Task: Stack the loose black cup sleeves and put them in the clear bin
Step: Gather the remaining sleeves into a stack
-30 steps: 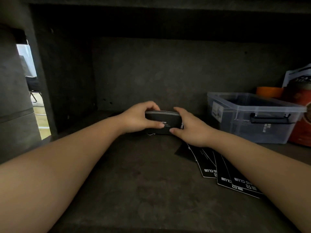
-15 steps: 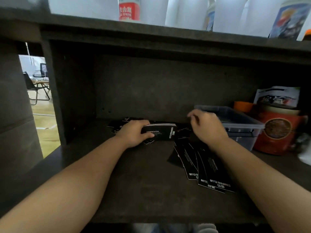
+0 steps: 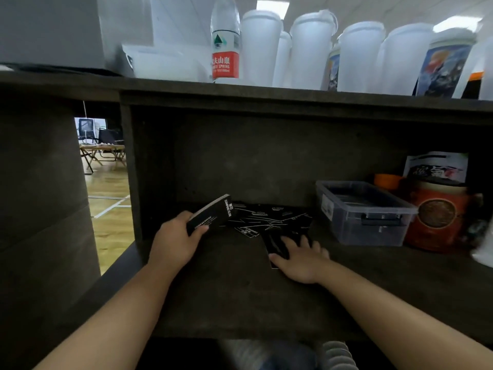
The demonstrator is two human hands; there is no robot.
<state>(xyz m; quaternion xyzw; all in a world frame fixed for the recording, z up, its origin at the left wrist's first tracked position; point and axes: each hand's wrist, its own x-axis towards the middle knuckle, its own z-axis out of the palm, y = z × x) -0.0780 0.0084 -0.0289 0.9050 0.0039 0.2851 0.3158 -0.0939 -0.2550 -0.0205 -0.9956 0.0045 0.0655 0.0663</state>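
Observation:
My left hand (image 3: pixel 174 243) grips a thick stack of black cup sleeves (image 3: pixel 210 215), tilted up off the dark shelf. Several loose black sleeves (image 3: pixel 269 218) with white print lie scattered behind it, toward the shelf's back wall. My right hand (image 3: pixel 302 259) lies flat with spread fingers on a few loose sleeves (image 3: pixel 274 245) near the middle of the shelf. The clear bin (image 3: pixel 364 213) with a black latch stands at the right, apart from both hands, with some dark sleeves inside.
A red round tin (image 3: pixel 437 222) and an orange container (image 3: pixel 386 180) stand right of the bin. The upper shelf (image 3: pixel 240 89) carries white cups and a water bottle (image 3: pixel 225 41). A dark side panel (image 3: pixel 130 177) bounds the left.
My left hand lifted and tilted the stack. My right hand came back from near the bin and dropped flat onto the loose sleeves. The camera pulled back and tilted up.

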